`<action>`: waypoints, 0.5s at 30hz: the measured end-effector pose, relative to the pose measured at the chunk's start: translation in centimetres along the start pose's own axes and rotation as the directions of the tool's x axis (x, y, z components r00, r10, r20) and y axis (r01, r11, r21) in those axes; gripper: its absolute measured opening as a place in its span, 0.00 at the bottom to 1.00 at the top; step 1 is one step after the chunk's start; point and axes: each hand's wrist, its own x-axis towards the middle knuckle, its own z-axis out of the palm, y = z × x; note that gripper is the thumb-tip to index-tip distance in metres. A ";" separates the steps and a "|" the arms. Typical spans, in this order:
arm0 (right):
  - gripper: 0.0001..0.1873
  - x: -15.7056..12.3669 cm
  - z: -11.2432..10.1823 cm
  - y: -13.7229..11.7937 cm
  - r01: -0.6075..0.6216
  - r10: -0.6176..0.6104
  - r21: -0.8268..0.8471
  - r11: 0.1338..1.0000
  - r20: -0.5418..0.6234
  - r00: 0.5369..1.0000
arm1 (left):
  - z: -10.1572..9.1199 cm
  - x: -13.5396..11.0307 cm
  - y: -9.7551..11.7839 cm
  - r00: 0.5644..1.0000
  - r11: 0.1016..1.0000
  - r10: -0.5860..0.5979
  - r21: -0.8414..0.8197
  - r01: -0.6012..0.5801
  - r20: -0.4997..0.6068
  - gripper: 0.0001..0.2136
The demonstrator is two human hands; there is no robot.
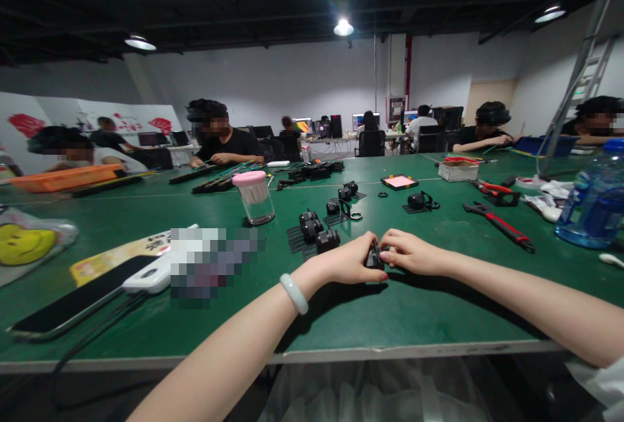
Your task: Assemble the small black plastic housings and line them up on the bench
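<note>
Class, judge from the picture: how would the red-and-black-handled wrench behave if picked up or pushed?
The wrench looks rigid and probably heavy for its size, given its metal-looking build. Lying flat on the green table, it would likely slide or swivel rather than roll.

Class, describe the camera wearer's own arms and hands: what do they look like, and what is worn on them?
The left hand and right hand are ungloved, and the forearms are bare. A smooth, rounded, pale bangle circles the left wrist; the right wrist shows none. White sleeve fabric shows near the right elbow. The left thumbnail looks reddish.
</note>
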 end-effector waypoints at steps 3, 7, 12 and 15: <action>0.12 0.0 0.0 -0.1 -0.007 0.007 -0.001 1.000 -0.001 1.000 | 0.0 0.0 -0.1 1.000 1.000 0.001 0.005 -0.001 -0.001 0.23; 0.13 0.0 0.1 -0.1 -0.024 0.024 0.007 1.000 -0.020 1.000 | 0.0 0.0 -0.1 1.000 1.000 0.006 0.011 -0.006 -0.003 0.23; 0.13 0.0 0.4 0.0 -0.029 0.030 0.028 0.999 -0.047 0.998 | 0.1 0.0 -0.1 1.000 1.000 0.013 0.012 -0.013 -0.005 0.22; 0.14 -0.1 0.5 0.1 -0.038 0.043 0.063 0.997 -0.074 0.996 | 0.1 0.0 -0.1 1.000 1.000 0.012 0.011 -0.012 -0.008 0.23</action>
